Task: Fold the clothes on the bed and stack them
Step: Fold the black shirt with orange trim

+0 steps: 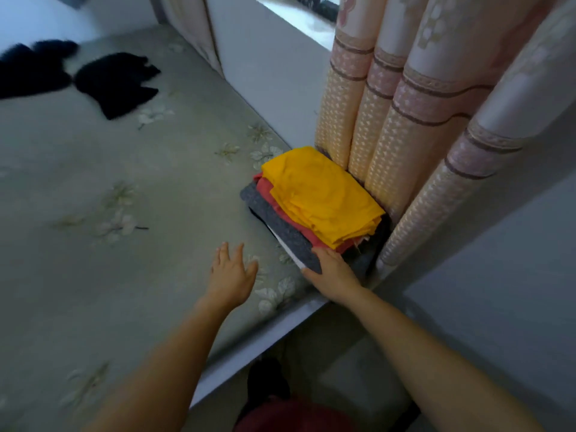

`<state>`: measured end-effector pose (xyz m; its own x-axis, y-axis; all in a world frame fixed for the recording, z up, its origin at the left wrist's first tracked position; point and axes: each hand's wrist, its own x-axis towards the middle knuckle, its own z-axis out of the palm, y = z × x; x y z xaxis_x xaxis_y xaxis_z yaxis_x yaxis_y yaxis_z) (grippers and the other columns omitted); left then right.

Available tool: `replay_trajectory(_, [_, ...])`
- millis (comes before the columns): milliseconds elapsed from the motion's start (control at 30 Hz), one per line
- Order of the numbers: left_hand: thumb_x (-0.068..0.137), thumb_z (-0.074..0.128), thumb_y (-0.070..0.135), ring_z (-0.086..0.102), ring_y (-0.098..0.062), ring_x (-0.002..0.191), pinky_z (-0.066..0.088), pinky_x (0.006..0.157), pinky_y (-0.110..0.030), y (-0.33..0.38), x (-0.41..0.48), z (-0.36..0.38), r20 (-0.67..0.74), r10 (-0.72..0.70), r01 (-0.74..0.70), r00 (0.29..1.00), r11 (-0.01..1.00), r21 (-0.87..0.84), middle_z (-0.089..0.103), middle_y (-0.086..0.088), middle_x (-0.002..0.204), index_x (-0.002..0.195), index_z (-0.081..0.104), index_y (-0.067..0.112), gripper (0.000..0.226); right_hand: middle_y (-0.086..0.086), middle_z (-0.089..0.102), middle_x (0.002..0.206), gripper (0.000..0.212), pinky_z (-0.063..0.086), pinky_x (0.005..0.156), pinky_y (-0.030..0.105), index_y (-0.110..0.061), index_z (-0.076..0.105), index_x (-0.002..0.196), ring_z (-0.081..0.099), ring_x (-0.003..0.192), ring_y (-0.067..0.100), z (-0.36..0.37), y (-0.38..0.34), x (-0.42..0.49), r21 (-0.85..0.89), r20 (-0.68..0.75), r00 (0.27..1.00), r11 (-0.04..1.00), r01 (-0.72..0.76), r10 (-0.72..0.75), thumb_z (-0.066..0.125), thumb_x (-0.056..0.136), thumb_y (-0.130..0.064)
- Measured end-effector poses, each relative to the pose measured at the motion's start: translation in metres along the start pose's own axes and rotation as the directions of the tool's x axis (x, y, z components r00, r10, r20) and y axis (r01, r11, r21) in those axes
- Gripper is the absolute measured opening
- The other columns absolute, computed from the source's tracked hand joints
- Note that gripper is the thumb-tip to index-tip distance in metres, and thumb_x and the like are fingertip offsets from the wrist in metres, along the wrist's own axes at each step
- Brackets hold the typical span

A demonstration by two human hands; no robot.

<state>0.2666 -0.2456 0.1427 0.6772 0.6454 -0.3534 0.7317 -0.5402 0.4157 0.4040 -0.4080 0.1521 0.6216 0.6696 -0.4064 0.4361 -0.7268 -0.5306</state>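
- Bed sheet (93, 182) — matt, smooth cloth with a faded flower print.
- Yellow garment (321, 194) — thin, smooth, matt cloth.
- Red garment (265, 187) — plain matt cloth.
- Grey garment (280, 227) — thicker, felt-like, rougher cloth.
- Black clothes (115, 82) — dull, soft-looking cloth.
- Curtain (405, 104) — woven cloth, patterned, faintly glossy.

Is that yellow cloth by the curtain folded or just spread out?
Folded. The yellow cloth lies as a compact rectangle with layered edges showing at its near end, atop the red cloth.
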Motion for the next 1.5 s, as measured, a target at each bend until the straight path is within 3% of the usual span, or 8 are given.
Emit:
replay_trajectory(267, [0.1,0.036,0.042,0.011,-0.031,0.145,0.013,0.116,-0.043,-0.114,-0.123,-0.038,-0.12,-0.324,0.303,0.939,0.939,-0.163,0.011,-0.015,0.158,0.151,0.02,0.016,0.058,0.01,0.04,0.144,0.057,0.033,0.105,0.037,-0.012,0.037,0.142,0.037,0.131,0.026,0.06,-0.109,-0.041,-0.131,0.189,0.952,0.954,0.27,-0.243,0.053,0.094,-0.037])
replay_trajectory(567, [0.1,0.038,0.039,0.012,-0.03,0.145,0.015,0.116,-0.04,-0.303,-0.279,-0.085,-0.259,-0.621,0.536,0.739,0.776,-0.333,0.017,-0.017,0.156,0.149,0.024,0.014,0.057,0.01,0.038,0.148,0.06,0.03,0.111,0.035,-0.011,0.035,0.144,0.036,0.135,0.025,0.211,-0.296,-0.1,-0.209,0.423,0.78,0.788,0.579,-0.461,0.053,0.094,-0.041])
replay_trajectory(733, [0.1,0.039,0.036,0.018,-0.028,0.143,0.019,0.114,-0.039,-0.429,-0.396,-0.111,-0.336,-0.738,0.62,0.585,0.674,-0.402,0.022,-0.015,0.155,0.148,0.028,0.012,0.055,0.008,0.038,0.149,0.06,0.032,0.108,0.036,-0.015,0.033,0.145,0.038,0.134,0.025,0.332,-0.41,-0.176,-0.205,0.52,0.645,0.651,0.731,-0.561,0.051,0.095,-0.043])
replay_trajectory(900, [0.098,0.037,0.04,0.024,-0.028,0.139,0.028,0.11,-0.039,-0.536,-0.504,-0.135,-0.36,-0.821,0.765,0.444,0.556,-0.325,0.027,-0.014,0.153,0.147,0.03,0.015,0.055,0.007,0.032,0.152,0.062,0.03,0.11,0.04,-0.016,0.027,0.148,0.033,0.137,0.026,0.43,-0.508,-0.259,-0.185,0.615,0.458,0.447,0.875,-0.641,0.045,0.097,-0.046])
replay_trajectory(1067, [0.098,0.036,0.043,0.024,-0.027,0.139,0.029,0.11,-0.039,-0.619,-0.566,-0.163,-0.335,-0.869,0.814,0.364,0.472,-0.339,0.027,-0.012,0.152,0.146,0.03,0.017,0.054,0.007,0.032,0.151,0.064,0.03,0.112,0.043,-0.017,0.025,0.149,0.032,0.137,0.026,0.503,-0.603,-0.312,-0.204,0.683,0.329,0.263,0.943,-0.652,0.045,0.096,-0.047])
replay_trajectory(1267, [0.097,0.036,0.043,0.027,-0.027,0.136,0.031,0.108,-0.04,-0.734,-0.603,-0.208,-0.351,-0.874,0.843,0.336,0.445,-0.301,0.033,-0.01,0.147,0.143,0.034,0.018,0.052,0.007,0.036,0.148,0.063,0.031,0.109,0.041,-0.016,0.028,0.146,0.034,0.135,0.026,0.596,-0.717,-0.339,-0.208,0.681,0.254,0.151,0.966,-0.687,0.047,0.095,-0.046])
replay_trajectory(1500, [0.098,0.033,0.044,0.026,-0.025,0.137,0.026,0.109,-0.04,-0.891,-0.614,-0.292,-0.377,-0.845,0.839,0.379,0.485,-0.244,0.032,-0.008,0.147,0.144,0.032,0.02,0.052,0.007,0.037,0.147,0.062,0.03,0.107,0.041,-0.017,0.03,0.146,0.033,0.135,0.026,0.705,-0.856,-0.337,-0.254,0.67,0.308,0.181,0.95,-0.676,0.046,0.095,-0.047])
